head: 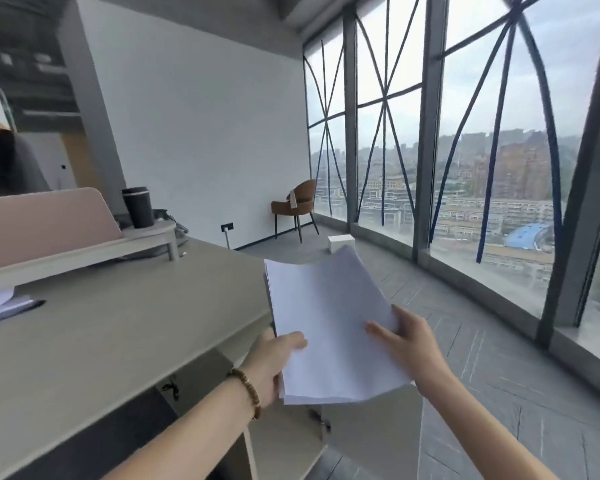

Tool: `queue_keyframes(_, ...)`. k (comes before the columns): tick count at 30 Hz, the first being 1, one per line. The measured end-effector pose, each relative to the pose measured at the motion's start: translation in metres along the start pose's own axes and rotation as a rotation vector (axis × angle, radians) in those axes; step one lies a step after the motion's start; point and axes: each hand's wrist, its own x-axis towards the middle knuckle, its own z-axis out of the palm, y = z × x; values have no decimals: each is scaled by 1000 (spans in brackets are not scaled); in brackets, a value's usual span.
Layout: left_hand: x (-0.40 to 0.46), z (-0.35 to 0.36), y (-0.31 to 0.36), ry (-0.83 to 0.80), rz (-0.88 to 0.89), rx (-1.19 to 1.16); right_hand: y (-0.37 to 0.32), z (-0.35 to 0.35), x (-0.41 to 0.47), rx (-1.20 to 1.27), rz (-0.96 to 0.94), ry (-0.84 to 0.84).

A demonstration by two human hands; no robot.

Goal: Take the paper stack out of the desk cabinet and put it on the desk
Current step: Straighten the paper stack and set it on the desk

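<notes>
Although the paper stack (329,327) is already out of the cabinet, it is not yet laid on the desk (118,323), whose wide grey top fills the left part of the view and is the largest thing near the hands. The stack is held in the air just beside the right corner of the desk, partly above the floor, and it is carried from both sides, probably because loose sheets bend and slide when only one side is supported; the far corner is seen curling upward already. The left hand (274,362) is closed on the near left edge, with the thumb laid on the top sheet, and a bead bracelet (248,393) is worn on that wrist. The right hand (406,341) is closed on the right edge, the thumb pressed on top and the other fingers hidden beneath. Below the desk edge the cabinet (291,441) is seen with its door open; what is left inside cannot be told, since the interior is hidden by the arm and the stack. On the raised shelf (84,251) at the back of the desk a dark cup (138,206) is standing, and its contents cannot be seen. At the left edge of the desk some other papers (0,306) are lying.
</notes>
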Motion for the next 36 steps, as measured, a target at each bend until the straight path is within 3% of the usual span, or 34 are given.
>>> queue_keyframes(4,-16,-46,44,-1,81,-17,-49,31,8,67,-103,-15)
queue_keyframes(9,-29,-118,94,16,57,-62,-108,85,24,150,-183,-31)
queue_keyframes(14,-36,-179,116,138,100,-175,-150,149,26,197,-306,-144)
queue_keyframes(18,-33,-226,112,308,193,-165,-169,200,28,235,-336,-214)
queue_keyframes(24,-27,-299,102,478,373,-176,-184,281,37,320,-211,-432)
queue_keyframes(36,-21,-429,59,670,527,-19,-213,439,33,398,-196,-684)
